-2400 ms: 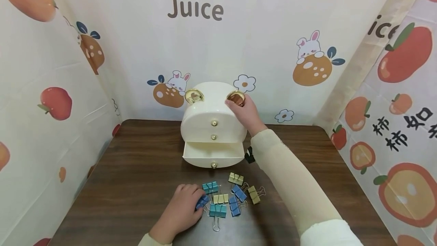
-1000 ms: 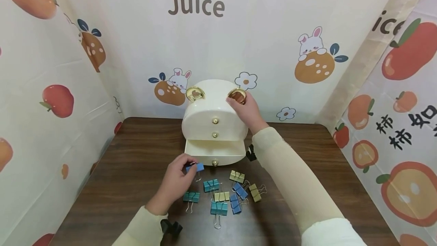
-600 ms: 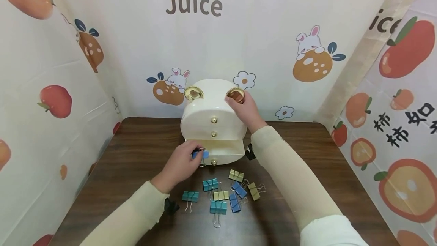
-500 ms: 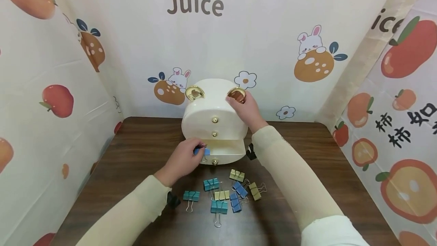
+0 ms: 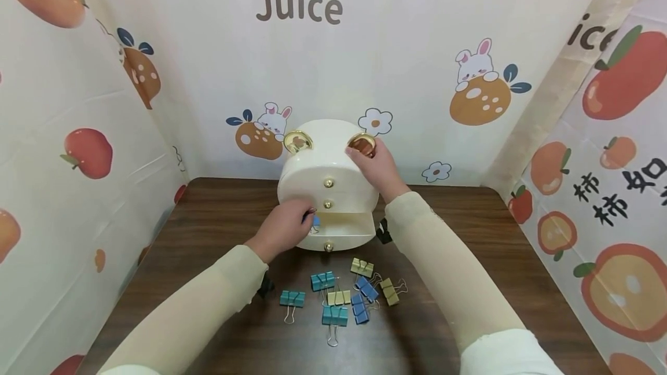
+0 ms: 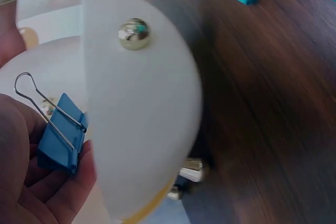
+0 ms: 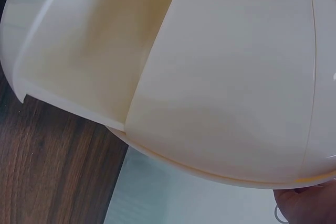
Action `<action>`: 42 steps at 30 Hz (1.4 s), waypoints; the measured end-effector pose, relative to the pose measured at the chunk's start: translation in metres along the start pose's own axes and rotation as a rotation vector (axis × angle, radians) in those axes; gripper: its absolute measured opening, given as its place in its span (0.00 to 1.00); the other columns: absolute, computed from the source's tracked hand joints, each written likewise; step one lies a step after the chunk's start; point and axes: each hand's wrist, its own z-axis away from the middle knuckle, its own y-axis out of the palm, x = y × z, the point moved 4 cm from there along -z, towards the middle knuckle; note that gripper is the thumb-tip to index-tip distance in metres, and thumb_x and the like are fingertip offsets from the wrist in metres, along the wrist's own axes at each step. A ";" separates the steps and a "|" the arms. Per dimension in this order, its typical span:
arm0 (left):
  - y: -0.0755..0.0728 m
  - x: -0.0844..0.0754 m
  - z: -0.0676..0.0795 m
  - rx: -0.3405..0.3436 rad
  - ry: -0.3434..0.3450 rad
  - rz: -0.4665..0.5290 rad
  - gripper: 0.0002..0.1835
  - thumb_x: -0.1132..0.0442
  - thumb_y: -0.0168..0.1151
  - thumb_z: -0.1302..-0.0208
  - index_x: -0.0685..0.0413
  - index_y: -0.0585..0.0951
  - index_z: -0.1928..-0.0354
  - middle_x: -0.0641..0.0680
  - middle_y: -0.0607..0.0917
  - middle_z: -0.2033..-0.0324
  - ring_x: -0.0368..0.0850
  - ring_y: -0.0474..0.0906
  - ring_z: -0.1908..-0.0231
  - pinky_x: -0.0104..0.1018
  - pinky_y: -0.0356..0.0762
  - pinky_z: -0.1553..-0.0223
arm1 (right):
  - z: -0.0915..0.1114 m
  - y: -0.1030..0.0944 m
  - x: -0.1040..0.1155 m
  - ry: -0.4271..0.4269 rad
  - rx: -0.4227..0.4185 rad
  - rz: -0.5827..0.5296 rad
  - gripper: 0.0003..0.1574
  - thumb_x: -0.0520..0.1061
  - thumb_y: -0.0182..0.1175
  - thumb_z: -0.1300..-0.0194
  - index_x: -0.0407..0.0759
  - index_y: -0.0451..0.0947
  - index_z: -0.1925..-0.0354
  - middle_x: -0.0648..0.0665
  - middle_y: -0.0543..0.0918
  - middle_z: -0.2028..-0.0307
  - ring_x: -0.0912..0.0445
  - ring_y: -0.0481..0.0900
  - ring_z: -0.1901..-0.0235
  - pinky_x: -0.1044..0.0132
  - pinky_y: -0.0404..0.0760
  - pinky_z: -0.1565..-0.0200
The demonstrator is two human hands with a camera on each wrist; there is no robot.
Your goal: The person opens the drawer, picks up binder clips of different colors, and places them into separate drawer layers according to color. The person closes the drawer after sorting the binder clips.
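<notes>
While bracing the cream drawer box (image 5: 327,173) by its gold ring (image 5: 361,144), right hand (image 5: 377,168) curled there; left hand (image 5: 283,229) pinched blue binder clip (image 6: 60,141) over open bottom drawer (image 5: 341,231).

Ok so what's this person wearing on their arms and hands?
Both arms wear long, close-fitting pale cream sleeves that end at the wrists. The left hand and right hand are bare, without gloves. A small black strap-like piece shows under each wrist.
</notes>
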 end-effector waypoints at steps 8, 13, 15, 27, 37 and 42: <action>0.018 0.007 -0.006 0.036 -0.029 -0.124 0.17 0.61 0.61 0.27 0.45 0.72 0.78 0.46 0.71 0.82 0.43 0.68 0.78 0.37 0.70 0.73 | 0.001 0.000 -0.001 0.008 0.002 0.011 0.43 0.70 0.65 0.35 0.48 0.67 0.33 0.45 0.78 0.45 0.49 0.81 0.51 0.50 0.83 0.52; 0.018 0.013 -0.005 0.014 -0.028 -0.163 0.17 0.61 0.63 0.30 0.44 0.72 0.78 0.45 0.70 0.83 0.42 0.68 0.79 0.37 0.69 0.75 | 0.003 0.001 0.003 -0.001 0.011 0.004 0.44 0.70 0.65 0.35 0.47 0.67 0.33 0.44 0.78 0.45 0.49 0.80 0.51 0.51 0.83 0.52; 0.018 0.015 -0.005 0.005 -0.022 -0.170 0.18 0.62 0.63 0.30 0.44 0.71 0.79 0.45 0.70 0.83 0.42 0.67 0.79 0.37 0.69 0.75 | 0.002 0.001 0.003 0.003 0.012 -0.001 0.44 0.70 0.65 0.35 0.47 0.67 0.33 0.44 0.78 0.45 0.49 0.80 0.50 0.50 0.83 0.52; 0.019 0.018 -0.009 -0.009 -0.090 -0.171 0.16 0.62 0.65 0.33 0.43 0.74 0.80 0.43 0.73 0.84 0.41 0.69 0.80 0.37 0.69 0.77 | -0.001 0.001 0.000 -0.004 0.012 0.005 0.43 0.70 0.66 0.36 0.47 0.68 0.35 0.44 0.78 0.46 0.49 0.80 0.50 0.51 0.82 0.52; 0.026 0.016 -0.010 -0.013 -0.118 -0.187 0.18 0.60 0.63 0.33 0.43 0.73 0.82 0.44 0.71 0.87 0.42 0.68 0.82 0.37 0.67 0.82 | -0.002 0.002 -0.001 -0.001 0.014 0.000 0.43 0.69 0.66 0.35 0.48 0.68 0.34 0.44 0.78 0.45 0.49 0.80 0.51 0.51 0.83 0.52; 0.026 0.014 -0.010 -0.006 -0.117 -0.184 0.18 0.60 0.63 0.34 0.43 0.73 0.82 0.44 0.72 0.87 0.42 0.69 0.82 0.38 0.68 0.82 | -0.002 0.001 -0.001 0.005 0.010 0.011 0.45 0.70 0.66 0.36 0.47 0.67 0.33 0.44 0.78 0.44 0.49 0.80 0.50 0.50 0.83 0.52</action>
